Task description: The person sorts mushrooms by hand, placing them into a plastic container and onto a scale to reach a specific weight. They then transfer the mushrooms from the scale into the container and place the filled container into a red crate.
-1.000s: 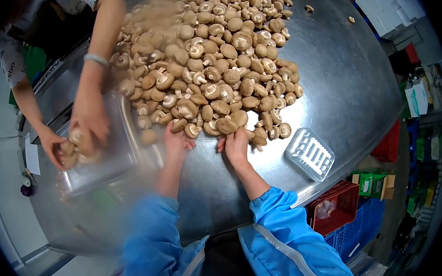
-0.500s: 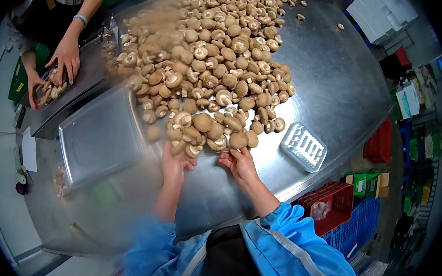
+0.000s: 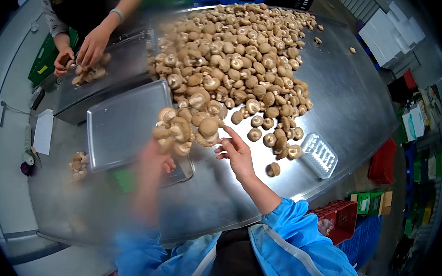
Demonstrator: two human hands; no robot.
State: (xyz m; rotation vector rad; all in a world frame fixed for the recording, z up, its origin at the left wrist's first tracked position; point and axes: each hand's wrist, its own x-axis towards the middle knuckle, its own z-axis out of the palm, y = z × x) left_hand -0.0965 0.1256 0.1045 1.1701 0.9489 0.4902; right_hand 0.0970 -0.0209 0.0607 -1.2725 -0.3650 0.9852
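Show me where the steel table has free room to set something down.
Bare table lies right of the mushroom pile, above the plastic tray, and between the right hand and the near edge. The flat metal tray is mostly bare. The pile itself is crowded.

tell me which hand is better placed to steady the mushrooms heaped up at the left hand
Right, probably. The right hand is open and empty, its fingertips just beside the mushroom heap. The left hand is blurred beneath that heap and seems to be carrying it, so it is not free.
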